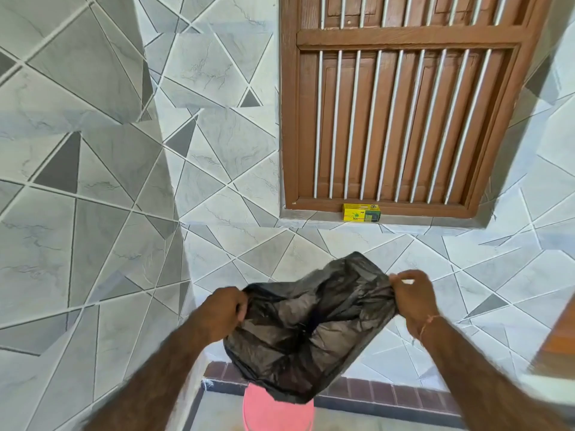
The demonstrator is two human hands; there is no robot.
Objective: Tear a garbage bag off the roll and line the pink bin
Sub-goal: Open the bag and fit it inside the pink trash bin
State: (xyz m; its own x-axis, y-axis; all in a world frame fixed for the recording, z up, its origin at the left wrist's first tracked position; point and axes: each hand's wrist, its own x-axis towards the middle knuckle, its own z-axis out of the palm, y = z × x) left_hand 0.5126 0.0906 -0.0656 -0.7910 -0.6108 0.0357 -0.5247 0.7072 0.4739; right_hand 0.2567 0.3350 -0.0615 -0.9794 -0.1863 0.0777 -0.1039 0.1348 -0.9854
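A black garbage bag (311, 321) hangs spread between both hands, above the pink bin (277, 412) at the bottom of the view. My left hand (225, 309) pinches the bag's left edge. Its right edge is pinched by my right hand (412, 293). The bag's lower end droops over the bin's far rim and hides part of it. A yellow box of bin bags (361, 212) lies on the window sill, well above and behind the bag.
A tiled wall with grey triangles fills the background, with a protruding corner (168, 181) on the left. A brown barred wooden window (401, 104) sits at upper right. A dark brick skirting (389, 390) runs along the floor behind the bin. A brown edge (557, 346) shows at far right.
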